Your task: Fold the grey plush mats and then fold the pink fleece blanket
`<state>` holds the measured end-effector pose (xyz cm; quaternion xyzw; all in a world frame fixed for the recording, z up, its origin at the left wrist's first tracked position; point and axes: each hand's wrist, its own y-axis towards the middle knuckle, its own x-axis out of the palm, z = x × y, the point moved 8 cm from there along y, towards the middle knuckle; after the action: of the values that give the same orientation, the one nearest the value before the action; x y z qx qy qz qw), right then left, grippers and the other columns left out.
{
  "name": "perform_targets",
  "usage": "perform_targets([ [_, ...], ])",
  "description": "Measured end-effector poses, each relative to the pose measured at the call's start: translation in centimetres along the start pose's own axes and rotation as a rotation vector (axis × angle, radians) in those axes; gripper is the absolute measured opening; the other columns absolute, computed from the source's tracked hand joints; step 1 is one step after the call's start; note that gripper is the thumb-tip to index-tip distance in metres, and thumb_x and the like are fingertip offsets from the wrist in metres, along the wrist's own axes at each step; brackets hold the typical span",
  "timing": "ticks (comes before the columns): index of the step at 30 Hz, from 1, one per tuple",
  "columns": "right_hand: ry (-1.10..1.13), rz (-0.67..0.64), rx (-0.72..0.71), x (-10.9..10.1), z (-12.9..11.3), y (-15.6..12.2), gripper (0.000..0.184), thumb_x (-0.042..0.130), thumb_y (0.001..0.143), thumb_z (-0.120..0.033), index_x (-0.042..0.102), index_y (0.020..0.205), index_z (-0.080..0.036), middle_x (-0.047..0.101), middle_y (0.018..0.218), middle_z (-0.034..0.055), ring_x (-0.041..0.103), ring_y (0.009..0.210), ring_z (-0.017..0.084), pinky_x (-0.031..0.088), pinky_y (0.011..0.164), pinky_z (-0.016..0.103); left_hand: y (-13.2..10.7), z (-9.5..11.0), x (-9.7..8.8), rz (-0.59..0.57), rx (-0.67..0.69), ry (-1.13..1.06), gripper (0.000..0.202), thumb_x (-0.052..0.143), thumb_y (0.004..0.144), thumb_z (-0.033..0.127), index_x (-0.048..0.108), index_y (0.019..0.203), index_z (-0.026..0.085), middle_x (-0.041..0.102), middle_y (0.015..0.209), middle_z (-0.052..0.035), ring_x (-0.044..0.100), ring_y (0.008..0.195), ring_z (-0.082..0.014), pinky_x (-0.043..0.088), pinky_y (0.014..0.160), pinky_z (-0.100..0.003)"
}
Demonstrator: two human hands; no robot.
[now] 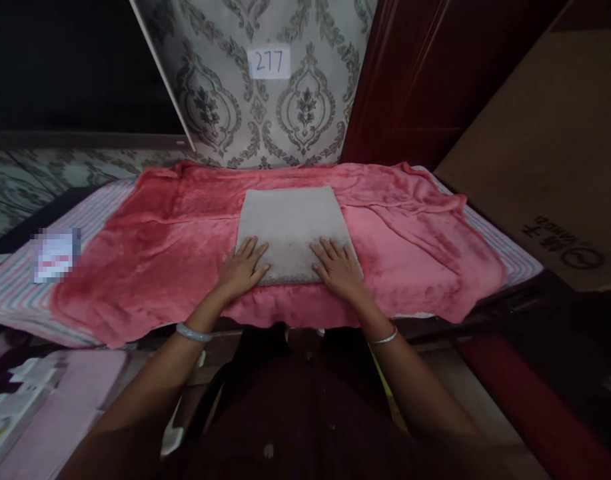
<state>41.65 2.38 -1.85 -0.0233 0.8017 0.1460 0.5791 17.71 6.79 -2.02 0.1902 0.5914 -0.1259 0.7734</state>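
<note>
A light grey cloth (291, 217), rectangular and lying flat, rests on a pink plush blanket (410, 247). My left hand (242, 268) is laid on the cloth's near left corner with the fingers spread. On the near right corner lies my right hand (339, 267), its fingers also stretched out and apart. Both palms face down, and neither hand grips anything. The cloth's two near corners are partly hidden under my hands.
A striped cover (510, 257) shows beneath the blanket. At the left are a blurred card (58, 257) and a dark screen (80, 67). A large cardboard box (540, 147) leans at the right. A paper marked 277 (269, 62) is on the wall.
</note>
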Motion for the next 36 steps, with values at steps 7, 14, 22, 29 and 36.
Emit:
perform_targets([
  [7, 0.061, 0.052, -0.023, 0.1, 0.3, 0.3, 0.055, 0.041, 0.103, -0.042, 0.042, 0.156, -0.029, 0.032, 0.166, 0.0039, 0.024, 0.154, 0.03, 0.012, 0.124, 0.06, -1.0, -0.8, -0.9, 0.184, -0.045, -0.171, 0.056, 0.048, 0.097, 0.046, 0.057, 0.143, 0.017, 0.039, 0.162, -0.013, 0.026, 0.154, -0.032, 0.023, 0.126, -0.051],
  [14, 0.486, 0.403, 0.149, -2.5, 6.0, -2.4, 0.05, 0.051, 0.093, -0.042, 0.062, 0.138, -0.021, 0.05, 0.154, 0.0117, 0.036, 0.148, 0.029, 0.026, 0.121, 0.057, -3.9, -5.1, -1.4, 0.542, -0.357, -1.004, 0.049, 0.073, 0.078, 0.039, 0.069, 0.124, 0.023, 0.064, 0.141, -0.0099, 0.054, 0.136, -0.0287, 0.036, 0.121, -0.048],
  [22, 1.337, 0.565, 0.527, 0.0, 10.0, -6.0, 0.069, 0.066, 0.076, -0.046, 0.053, 0.139, -0.018, 0.062, 0.14, 0.0144, 0.058, 0.13, 0.024, 0.043, 0.112, 0.047, -6.6, -2.9, 0.8, 0.482, -0.656, -1.857, 0.012, 0.067, 0.073, 0.015, 0.068, 0.083, 0.02, 0.075, 0.094, -0.0049, 0.07, 0.097, -0.0204, 0.06, 0.093, -0.037],
  [29, 1.687, 0.426, 0.582, 1.4, 7.8, -6.1, 0.035, 0.069, 0.074, -0.036, 0.063, 0.108, -0.027, 0.073, 0.103, 0.0008, 0.07, 0.095, 0.019, 0.057, 0.093, 0.042, -6.4, 1.7, 2.2, 0.277, -0.621, -1.932, 0.012, 0.07, 0.074, 0.017, 0.06, 0.079, 0.022, 0.073, 0.093, -0.0046, 0.07, 0.104, -0.024, 0.055, 0.105, -0.05],
  [36, 1.873, 0.24, 0.671, 2.4, 5.8, -6.1, 0.023, 0.072, 0.074, -0.032, 0.059, 0.089, -0.023, 0.073, 0.096, 0.0059, 0.071, 0.093, 0.024, 0.058, 0.097, 0.05, -5.8, 2.5, 3.5, 0.2, -0.615, -1.957, 0.014, 0.072, 0.074, 0.016, 0.062, 0.082, 0.022, 0.074, 0.091, -0.0032, 0.069, 0.108, -0.0247, 0.052, 0.108, -0.053],
])
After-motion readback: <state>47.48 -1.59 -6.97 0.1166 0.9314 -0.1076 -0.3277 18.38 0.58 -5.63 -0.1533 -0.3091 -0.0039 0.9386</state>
